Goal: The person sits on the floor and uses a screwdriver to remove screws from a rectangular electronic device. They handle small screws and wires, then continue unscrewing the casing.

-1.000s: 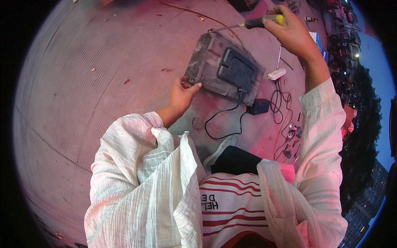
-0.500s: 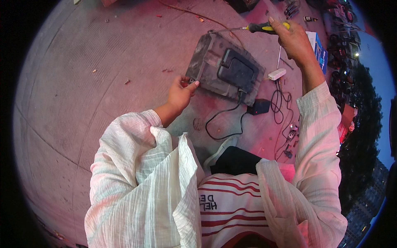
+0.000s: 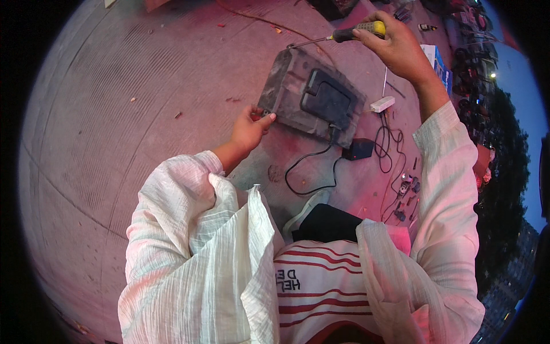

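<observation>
A dusty dark grey case (image 3: 285,80) lies on the pavement, a black recessed panel (image 3: 324,100) on its face and a black cable plugged into its lower edge. My left hand (image 3: 251,129) grips its lower left corner, thumb on top. My right hand (image 3: 398,49) is closed on a yellow-and-black screwdriver (image 3: 347,34), whose metal shaft reaches to the case’s top corner. A black adapter box (image 3: 357,149) with a small red light sits below the case, joined to the looped cable.
At right lie a white power strip (image 3: 382,104), tangled cords, small tools (image 3: 408,186) and a blue-and-white box (image 3: 435,60). An orange hose (image 3: 254,15) runs across the pavement (image 3: 114,143). Parked two-wheelers (image 3: 476,66) and a dark tree line the right side. My shoe shows below.
My right hand shifted right on the screwdriver, then moved back up and left with its handle. My left hand and the case stayed nearly in place.
</observation>
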`<control>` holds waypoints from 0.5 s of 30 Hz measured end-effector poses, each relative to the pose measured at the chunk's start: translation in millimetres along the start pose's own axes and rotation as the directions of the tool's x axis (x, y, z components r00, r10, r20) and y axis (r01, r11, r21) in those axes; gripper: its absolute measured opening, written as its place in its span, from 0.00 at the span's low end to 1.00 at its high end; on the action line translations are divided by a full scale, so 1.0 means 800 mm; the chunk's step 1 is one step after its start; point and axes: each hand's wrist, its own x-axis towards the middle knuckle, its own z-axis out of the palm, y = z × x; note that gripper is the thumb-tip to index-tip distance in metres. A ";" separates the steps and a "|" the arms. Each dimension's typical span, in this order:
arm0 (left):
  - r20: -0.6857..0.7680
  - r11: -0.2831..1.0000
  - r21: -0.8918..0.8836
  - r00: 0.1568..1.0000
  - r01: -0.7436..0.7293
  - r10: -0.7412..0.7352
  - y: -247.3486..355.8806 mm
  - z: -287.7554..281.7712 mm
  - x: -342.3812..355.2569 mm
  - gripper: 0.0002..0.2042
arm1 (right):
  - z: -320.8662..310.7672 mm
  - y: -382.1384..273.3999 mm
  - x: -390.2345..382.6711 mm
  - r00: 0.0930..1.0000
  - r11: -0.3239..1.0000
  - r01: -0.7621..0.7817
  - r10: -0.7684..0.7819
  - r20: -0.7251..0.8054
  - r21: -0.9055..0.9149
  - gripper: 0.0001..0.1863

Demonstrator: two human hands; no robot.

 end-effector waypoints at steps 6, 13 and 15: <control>0.110 0.999 0.046 0.994 -0.001 -0.004 0.010 -0.009 0.001 0.22 | -0.003 0.000 -0.004 0.993 0.995 -0.091 0.094 -0.071 0.038 0.18; 0.209 0.299 0.871 0.845 -0.389 0.492 0.029 -0.100 0.020 0.14 | -0.004 -0.052 -0.057 0.912 0.946 -0.232 0.292 -0.287 0.226 0.16; 0.247 0.199 0.903 0.840 -0.380 0.484 0.039 -0.110 0.033 0.12 | 0.006 -0.063 -0.078 0.903 0.896 -0.279 0.368 -0.224 0.345 0.17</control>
